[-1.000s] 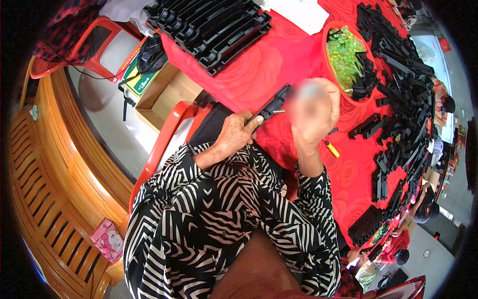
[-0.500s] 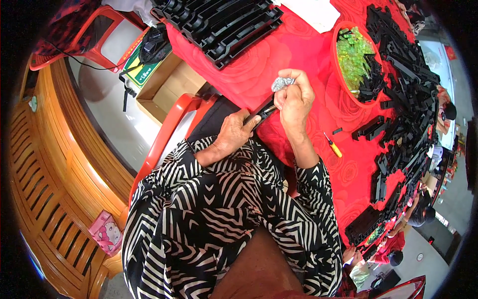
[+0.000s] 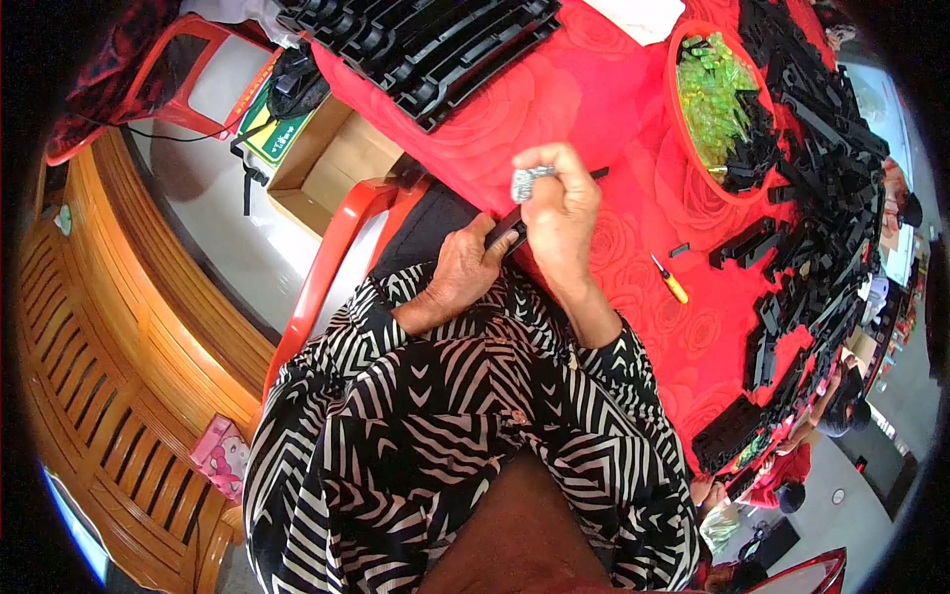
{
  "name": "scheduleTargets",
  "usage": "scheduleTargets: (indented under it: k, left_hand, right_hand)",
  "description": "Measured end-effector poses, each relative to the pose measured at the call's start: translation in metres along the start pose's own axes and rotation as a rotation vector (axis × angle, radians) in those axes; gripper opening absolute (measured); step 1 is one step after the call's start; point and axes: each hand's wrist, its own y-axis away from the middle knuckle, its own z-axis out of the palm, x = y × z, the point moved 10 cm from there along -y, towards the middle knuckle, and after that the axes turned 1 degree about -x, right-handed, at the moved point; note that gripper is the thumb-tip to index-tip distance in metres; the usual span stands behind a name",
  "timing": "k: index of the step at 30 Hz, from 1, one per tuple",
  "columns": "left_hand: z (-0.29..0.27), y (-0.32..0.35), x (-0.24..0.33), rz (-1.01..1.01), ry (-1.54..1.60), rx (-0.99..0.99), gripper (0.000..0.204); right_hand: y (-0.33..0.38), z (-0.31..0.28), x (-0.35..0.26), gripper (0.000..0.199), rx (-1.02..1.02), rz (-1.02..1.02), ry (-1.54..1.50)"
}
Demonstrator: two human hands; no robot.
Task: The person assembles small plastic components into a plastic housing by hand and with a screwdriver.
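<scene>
By the red floral tabletop (image 3: 633, 129), the left hand (image 3: 463, 261) grips a slim black plastic strip (image 3: 510, 221). The right hand (image 3: 562, 216) clenches a crumpled silvery lump (image 3: 528, 183).

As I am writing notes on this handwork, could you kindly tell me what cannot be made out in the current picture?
Head view: part of the black strip is hidden by the left hand and right hand.
Head view: part of the silver lump is covered by the right fingers.
Head view: the black racks are cut off at the top.
Head view: the bowl's bottom is hidden by green pieces.
</scene>
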Motion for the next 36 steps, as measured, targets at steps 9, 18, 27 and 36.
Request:
scheduleTargets:
  k: [9,18,27,36]
  left_hand:
    - [0.003,-0.005,-0.008,-0.047,0.007,-0.028,0.035]
    - [0.007,-0.007,-0.011,-0.194,0.114,-0.090,0.041]
    - [0.006,-0.003,-0.012,-0.299,0.170,-0.122,0.045]
    - [0.000,-0.006,-0.008,-0.246,0.083,-0.082,0.049]
  right_hand:
    - [-0.009,-0.007,0.011,0.027,-0.089,0.169,-0.347]
    - [-0.014,-0.047,-0.033,0.036,-0.089,-0.200,0.769]
    - [-0.013,-0.025,0.007,0.033,-0.351,-0.162,0.722]
    - [-0.005,-0.025,0.002,0.032,-0.296,-0.181,0.745]
